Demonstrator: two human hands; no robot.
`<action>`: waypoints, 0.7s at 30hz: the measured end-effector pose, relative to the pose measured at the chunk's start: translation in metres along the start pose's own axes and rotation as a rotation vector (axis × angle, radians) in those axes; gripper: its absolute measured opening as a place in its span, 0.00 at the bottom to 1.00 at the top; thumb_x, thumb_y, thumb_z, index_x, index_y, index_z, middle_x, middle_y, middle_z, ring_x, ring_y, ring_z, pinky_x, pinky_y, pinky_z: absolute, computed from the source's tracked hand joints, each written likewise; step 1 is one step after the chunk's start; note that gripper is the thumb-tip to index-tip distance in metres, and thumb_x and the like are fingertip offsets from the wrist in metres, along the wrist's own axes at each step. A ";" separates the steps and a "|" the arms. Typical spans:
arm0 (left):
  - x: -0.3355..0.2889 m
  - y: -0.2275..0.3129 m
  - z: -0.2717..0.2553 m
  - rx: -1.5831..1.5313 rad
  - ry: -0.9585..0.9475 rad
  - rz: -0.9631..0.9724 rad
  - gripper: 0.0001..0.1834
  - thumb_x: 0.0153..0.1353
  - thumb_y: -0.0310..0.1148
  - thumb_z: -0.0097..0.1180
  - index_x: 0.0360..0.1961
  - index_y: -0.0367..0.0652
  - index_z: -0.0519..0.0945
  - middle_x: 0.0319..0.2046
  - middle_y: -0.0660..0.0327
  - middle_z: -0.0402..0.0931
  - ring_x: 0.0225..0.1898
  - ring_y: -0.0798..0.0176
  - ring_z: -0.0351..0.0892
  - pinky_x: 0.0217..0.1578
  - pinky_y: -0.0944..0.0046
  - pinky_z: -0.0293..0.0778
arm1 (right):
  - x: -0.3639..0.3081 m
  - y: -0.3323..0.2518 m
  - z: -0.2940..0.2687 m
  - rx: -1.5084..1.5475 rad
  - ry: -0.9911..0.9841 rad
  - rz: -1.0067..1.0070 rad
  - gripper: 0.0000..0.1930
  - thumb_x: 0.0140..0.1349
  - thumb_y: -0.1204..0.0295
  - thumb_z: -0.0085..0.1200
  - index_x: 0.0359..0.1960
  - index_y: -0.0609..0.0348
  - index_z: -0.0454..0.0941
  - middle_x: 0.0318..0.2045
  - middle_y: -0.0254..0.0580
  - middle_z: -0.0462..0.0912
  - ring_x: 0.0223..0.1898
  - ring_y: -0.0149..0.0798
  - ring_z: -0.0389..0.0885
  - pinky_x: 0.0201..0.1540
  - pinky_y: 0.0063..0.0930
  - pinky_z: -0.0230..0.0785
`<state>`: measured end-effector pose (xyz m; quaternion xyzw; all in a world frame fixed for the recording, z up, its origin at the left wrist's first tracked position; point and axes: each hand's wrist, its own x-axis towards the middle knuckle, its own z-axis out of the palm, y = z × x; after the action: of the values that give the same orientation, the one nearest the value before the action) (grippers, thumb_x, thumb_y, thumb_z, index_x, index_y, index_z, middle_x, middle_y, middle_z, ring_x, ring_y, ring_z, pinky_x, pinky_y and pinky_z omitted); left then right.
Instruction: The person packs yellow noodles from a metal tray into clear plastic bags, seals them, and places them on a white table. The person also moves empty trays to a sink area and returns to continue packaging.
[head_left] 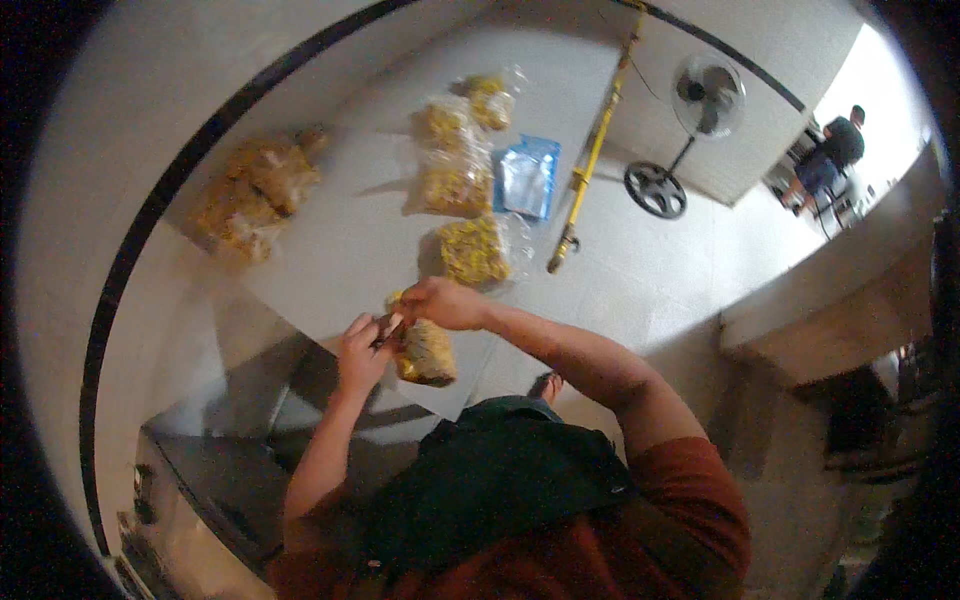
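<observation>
A clear plastic bag with yellowish contents point(427, 355) hangs below my hands, its neck gathered at the top. My right hand point(443, 303) is closed on the bag's neck, the forearm reaching in from the right. Just to its left, my left hand point(361, 352) is closed with fingers bent next to the neck. A small dark, thin item point(384, 332) shows at the left fingertips; its kind is too blurred to make out. Beyond my hands, a filled bag of yellow pieces point(473, 250) lies on the pale surface.
More filled bags point(457, 185) lie farther back, beside a blue-and-silver packet point(527, 178). A large bag point(255, 195) rests at the left. A yellow pole point(592, 150) and a standing fan point(708, 95) are to the right. Another person point(838, 150) is far off at the right.
</observation>
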<state>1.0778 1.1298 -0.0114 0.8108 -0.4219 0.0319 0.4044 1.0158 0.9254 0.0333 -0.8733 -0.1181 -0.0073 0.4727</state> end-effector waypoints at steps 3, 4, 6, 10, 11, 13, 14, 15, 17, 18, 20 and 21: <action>0.033 0.002 -0.008 -0.204 0.077 -0.057 0.09 0.51 0.29 0.62 0.31 0.35 0.79 0.24 0.54 0.75 0.24 0.56 0.74 0.27 0.63 0.70 | 0.024 -0.012 -0.015 -0.189 0.173 -0.135 0.12 0.62 0.63 0.48 0.33 0.58 0.79 0.32 0.46 0.81 0.33 0.46 0.78 0.37 0.36 0.69; 0.042 0.011 -0.016 -0.283 0.069 -0.105 0.08 0.52 0.29 0.61 0.31 0.36 0.80 0.25 0.54 0.76 0.24 0.57 0.75 0.28 0.63 0.70 | 0.022 -0.033 -0.020 -0.158 0.224 -0.068 0.12 0.62 0.63 0.48 0.31 0.58 0.79 0.32 0.45 0.81 0.32 0.45 0.78 0.36 0.35 0.69; 0.068 0.054 -0.046 -0.133 0.132 -0.052 0.09 0.51 0.28 0.61 0.33 0.36 0.81 0.25 0.54 0.78 0.25 0.58 0.76 0.29 0.65 0.72 | 0.016 -0.067 -0.032 0.005 0.391 -0.005 0.13 0.64 0.62 0.47 0.31 0.56 0.78 0.29 0.41 0.80 0.28 0.41 0.76 0.32 0.30 0.67; 0.126 0.130 -0.074 -0.221 0.438 0.389 0.08 0.49 0.26 0.60 0.32 0.37 0.83 0.27 0.58 0.80 0.28 0.64 0.78 0.32 0.69 0.72 | -0.008 -0.125 -0.031 1.198 0.430 -0.182 0.11 0.67 0.58 0.43 0.34 0.49 0.74 0.20 0.28 0.70 0.21 0.29 0.67 0.24 0.21 0.59; 0.139 0.149 -0.072 -0.290 0.481 0.497 0.08 0.48 0.25 0.60 0.31 0.38 0.83 0.27 0.59 0.80 0.29 0.65 0.78 0.32 0.70 0.72 | -0.017 -0.134 -0.034 1.631 0.326 -0.241 0.11 0.68 0.58 0.42 0.34 0.47 0.72 0.18 0.25 0.67 0.19 0.27 0.64 0.22 0.19 0.56; 0.154 0.177 -0.066 -0.625 0.348 0.523 0.08 0.45 0.23 0.60 0.29 0.37 0.84 0.27 0.59 0.80 0.30 0.66 0.78 0.32 0.70 0.72 | -0.030 -0.146 -0.042 1.759 0.134 -0.297 0.11 0.68 0.57 0.42 0.32 0.46 0.69 0.16 0.25 0.61 0.18 0.25 0.60 0.21 0.19 0.53; 0.163 0.187 -0.065 -0.788 0.277 0.534 0.08 0.44 0.22 0.59 0.28 0.37 0.84 0.27 0.59 0.79 0.31 0.66 0.78 0.32 0.71 0.72 | -0.032 -0.146 -0.052 1.820 0.032 -0.323 0.11 0.67 0.57 0.42 0.30 0.45 0.67 0.16 0.25 0.59 0.18 0.25 0.58 0.20 0.19 0.52; 0.169 0.192 -0.064 -0.890 0.220 0.503 0.09 0.40 0.23 0.61 0.27 0.37 0.84 0.25 0.59 0.79 0.30 0.62 0.77 0.32 0.71 0.72 | -0.029 -0.139 -0.064 1.869 -0.137 -0.304 0.10 0.68 0.60 0.43 0.28 0.46 0.65 0.17 0.25 0.61 0.19 0.24 0.59 0.21 0.18 0.52; 0.194 0.196 -0.052 -0.959 0.079 0.629 0.11 0.37 0.26 0.63 0.27 0.37 0.84 0.27 0.60 0.77 0.33 0.62 0.75 0.36 0.69 0.71 | -0.019 -0.115 -0.091 1.734 -0.286 -0.387 0.06 0.67 0.64 0.44 0.30 0.46 0.67 0.18 0.26 0.62 0.19 0.25 0.60 0.21 0.18 0.54; 0.209 0.194 -0.042 -0.993 0.006 0.681 0.12 0.36 0.27 0.64 0.27 0.37 0.84 0.27 0.60 0.77 0.34 0.62 0.74 0.38 0.67 0.70 | -0.024 -0.101 -0.111 1.596 -0.151 -0.297 0.04 0.64 0.65 0.47 0.34 0.48 0.69 0.20 0.29 0.66 0.23 0.27 0.64 0.26 0.21 0.58; 0.232 0.206 -0.019 -1.085 -0.189 0.717 0.12 0.36 0.31 0.65 0.26 0.40 0.84 0.32 0.62 0.74 0.38 0.63 0.72 0.43 0.64 0.67 | -0.039 -0.084 -0.155 1.278 0.071 -0.087 0.09 0.60 0.68 0.52 0.41 0.52 0.72 0.25 0.35 0.75 0.30 0.31 0.74 0.36 0.26 0.68; 0.228 0.199 -0.015 -1.065 -0.256 0.676 0.12 0.35 0.32 0.66 0.26 0.42 0.85 0.34 0.62 0.73 0.40 0.63 0.70 0.46 0.63 0.65 | -0.027 -0.050 -0.157 1.367 0.053 0.163 0.10 0.59 0.69 0.53 0.41 0.55 0.74 0.26 0.36 0.76 0.32 0.32 0.75 0.36 0.25 0.68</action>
<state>1.0875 0.9272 0.2136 0.3186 -0.6573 -0.1534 0.6655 0.9946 0.8164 0.1577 -0.3849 -0.0187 0.0828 0.9190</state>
